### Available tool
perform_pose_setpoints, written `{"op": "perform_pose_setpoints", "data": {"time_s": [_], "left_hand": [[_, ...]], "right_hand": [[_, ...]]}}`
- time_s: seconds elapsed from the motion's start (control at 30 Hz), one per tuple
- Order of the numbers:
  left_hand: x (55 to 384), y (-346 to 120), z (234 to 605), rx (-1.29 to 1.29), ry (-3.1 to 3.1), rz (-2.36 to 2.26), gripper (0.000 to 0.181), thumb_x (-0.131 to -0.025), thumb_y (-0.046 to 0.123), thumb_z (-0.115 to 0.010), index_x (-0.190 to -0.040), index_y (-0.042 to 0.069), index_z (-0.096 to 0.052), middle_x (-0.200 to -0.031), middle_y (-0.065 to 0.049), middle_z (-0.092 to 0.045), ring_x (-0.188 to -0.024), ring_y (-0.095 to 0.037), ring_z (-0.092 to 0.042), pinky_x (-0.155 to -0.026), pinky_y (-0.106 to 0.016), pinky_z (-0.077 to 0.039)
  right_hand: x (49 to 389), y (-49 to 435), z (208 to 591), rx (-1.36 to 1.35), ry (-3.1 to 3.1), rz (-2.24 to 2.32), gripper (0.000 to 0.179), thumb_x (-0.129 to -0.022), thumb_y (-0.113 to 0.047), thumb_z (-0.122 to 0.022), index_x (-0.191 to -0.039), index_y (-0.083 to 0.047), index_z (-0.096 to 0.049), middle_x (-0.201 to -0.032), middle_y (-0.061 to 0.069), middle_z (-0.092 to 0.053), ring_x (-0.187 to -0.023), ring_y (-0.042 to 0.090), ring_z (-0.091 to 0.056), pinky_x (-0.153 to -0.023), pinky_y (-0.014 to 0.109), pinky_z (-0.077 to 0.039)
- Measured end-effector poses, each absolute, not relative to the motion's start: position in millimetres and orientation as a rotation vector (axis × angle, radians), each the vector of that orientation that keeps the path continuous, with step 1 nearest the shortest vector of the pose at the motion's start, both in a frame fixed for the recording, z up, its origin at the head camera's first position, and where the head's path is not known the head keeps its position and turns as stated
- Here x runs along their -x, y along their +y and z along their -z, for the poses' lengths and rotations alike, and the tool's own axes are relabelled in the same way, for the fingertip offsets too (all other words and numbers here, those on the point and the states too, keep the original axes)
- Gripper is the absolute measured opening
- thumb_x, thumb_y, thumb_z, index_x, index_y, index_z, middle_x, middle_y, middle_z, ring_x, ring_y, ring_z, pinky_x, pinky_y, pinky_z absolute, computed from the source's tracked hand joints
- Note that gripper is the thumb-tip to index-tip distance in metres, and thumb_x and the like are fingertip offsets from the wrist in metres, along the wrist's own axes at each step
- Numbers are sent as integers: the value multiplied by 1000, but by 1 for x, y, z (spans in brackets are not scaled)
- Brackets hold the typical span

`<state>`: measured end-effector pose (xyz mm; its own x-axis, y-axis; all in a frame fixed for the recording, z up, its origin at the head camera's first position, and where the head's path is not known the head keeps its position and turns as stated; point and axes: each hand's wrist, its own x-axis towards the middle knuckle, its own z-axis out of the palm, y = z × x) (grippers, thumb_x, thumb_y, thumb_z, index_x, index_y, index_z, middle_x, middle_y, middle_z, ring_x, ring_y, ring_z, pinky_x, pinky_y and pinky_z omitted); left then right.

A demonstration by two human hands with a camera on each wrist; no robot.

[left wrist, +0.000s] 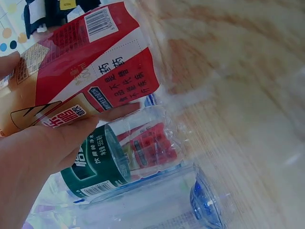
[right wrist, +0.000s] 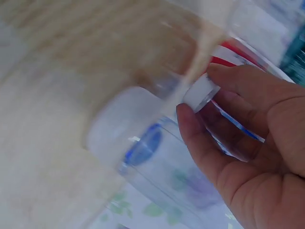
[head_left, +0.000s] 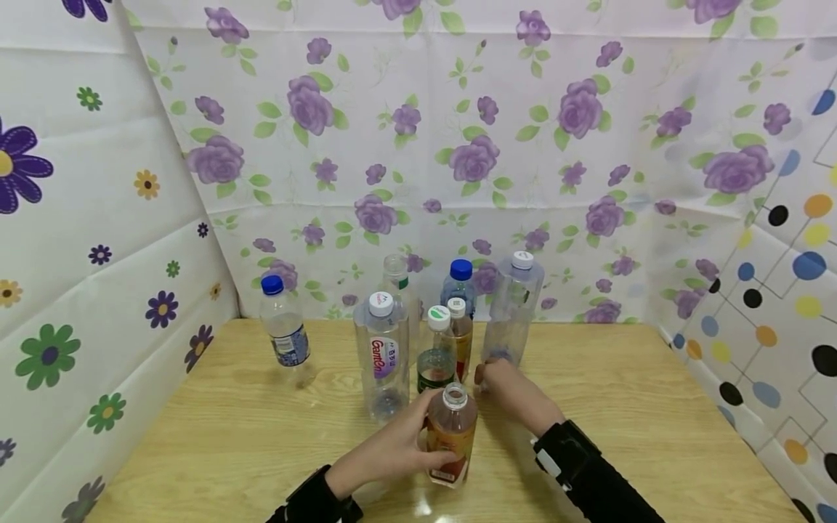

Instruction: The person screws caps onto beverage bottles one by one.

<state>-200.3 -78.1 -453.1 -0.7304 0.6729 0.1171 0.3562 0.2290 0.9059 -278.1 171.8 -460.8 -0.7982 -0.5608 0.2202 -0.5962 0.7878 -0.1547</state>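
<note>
My left hand (head_left: 392, 450) grips an uncapped bottle (head_left: 451, 436) with an orange and red label, standing near the front of the table. Its open neck (head_left: 455, 396) points up. In the right wrist view, my right hand (right wrist: 271, 124) pinches a small white bottle cap (right wrist: 201, 93) between thumb and fingertips. From the head view that cap is hidden by the hand. Just beyond the right hand stands a tall clear bottle (head_left: 513, 312) with a white cap. Behind the held bottle is a green-labelled water bottle (head_left: 437, 367), close to my left fingers in the left wrist view.
A tall clear bottle (head_left: 382, 356) with a purple and red label stands left of centre. Behind are an uncapped clear bottle (head_left: 396, 280), a blue-capped bottle (head_left: 460, 285) and another red-labelled bottle (head_left: 462, 338). Farther left stands a blue-capped water bottle (head_left: 288, 338). Flowered cloth (head_left: 425, 160) hangs behind the table.
</note>
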Motion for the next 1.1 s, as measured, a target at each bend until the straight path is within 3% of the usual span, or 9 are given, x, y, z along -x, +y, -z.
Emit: {"op": "perform_pose_setpoints", "data": {"time_s": [0.2,0.5,0.67,0.83,1.1], "left_hand": [[203,-78,453,-960,2188,-1518,79,-93,29,-77,-156,20,-30,-149,-1,-48,-138,-21,-48,-115,-38,-43],[204,-78,453,-968,2174,-1523,79,-94,28,-76,-156,19,-29,-149,-1,-48,-137,-21,-49,-113,-36,-45],[203,-78,454,-971,2178,-1522,78,-94,27,-77,-156,18,-30,-149,-3,-48,-137,-23,-49,-113,-36,-45],[202,-78,452,-956,2188,-1513,77,-93,24,-77,-155,19,-31,-150,-3,-48,-137,-24,-49,-113,-37,-45],[201,-78,451,-940,2186,-1502,77,-95,27,-75,-156,23,-29,-153,-2,-44,-139,-23,-47,-114,-36,-44]], "right_hand": [[263,168,436,-797,-2737,-462,17,-79,2,-80,-90,-4,-69,-86,7,-64,-81,26,-64,-69,37,-58],[237,162,410,-776,-2607,-506,21,-87,-8,-80,-105,-7,-69,-98,4,-62,-83,18,-64,-67,31,-57],[223,162,397,-829,-2386,-524,25,-84,-7,-83,-106,-7,-70,-102,4,-60,-83,17,-64,-65,29,-57],[208,158,384,-856,-2229,-666,29,-83,-5,-83,-107,-10,-67,-102,0,-55,-86,14,-62,-72,27,-59],[189,144,375,-920,-2075,-870,33,-76,3,-86,-96,-11,-65,-93,1,-52,-86,14,-63,-77,25,-62]]}}
